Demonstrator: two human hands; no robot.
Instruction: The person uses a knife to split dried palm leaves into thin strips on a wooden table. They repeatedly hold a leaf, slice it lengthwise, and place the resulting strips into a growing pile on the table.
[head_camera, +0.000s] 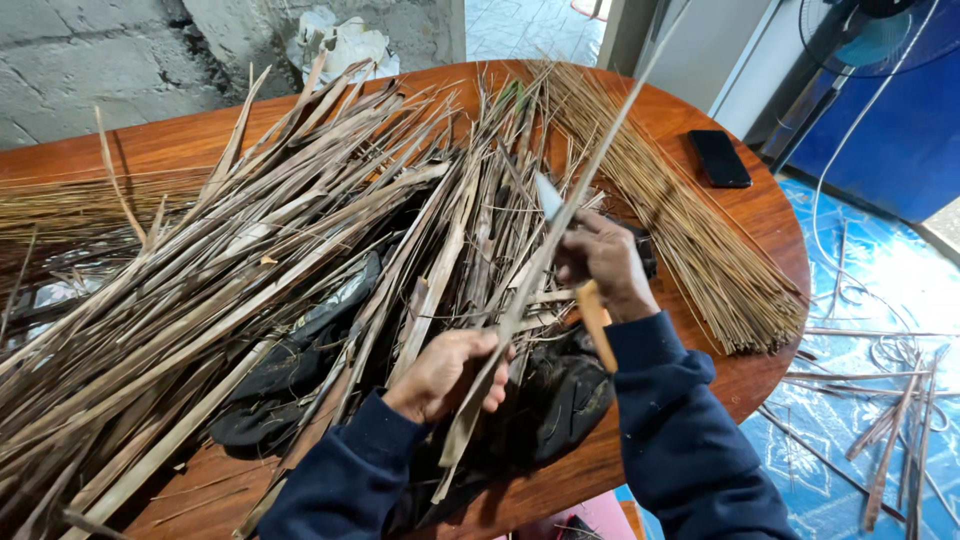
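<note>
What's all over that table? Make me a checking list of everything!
Surface: round wooden table, mostly covered.
Job's things: dry palm leaf strip; knife with wooden handle.
Clutter: pile of dry leaves, bundle of thin sticks, black phone, dark cloth.
Hands: left hand grips the strip; right hand holds the knife against it.
Cables: white cord by the fan.
Surroundings: block wall, blue floor sheet with scraps.

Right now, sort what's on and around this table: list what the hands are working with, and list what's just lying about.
In use:
left hand gripping a dry leaf strip
right hand holding a knife against it
pile of dry leaves
bundle of thin sticks

Lying about:
black phone
fan
white bag
black plastic
</note>
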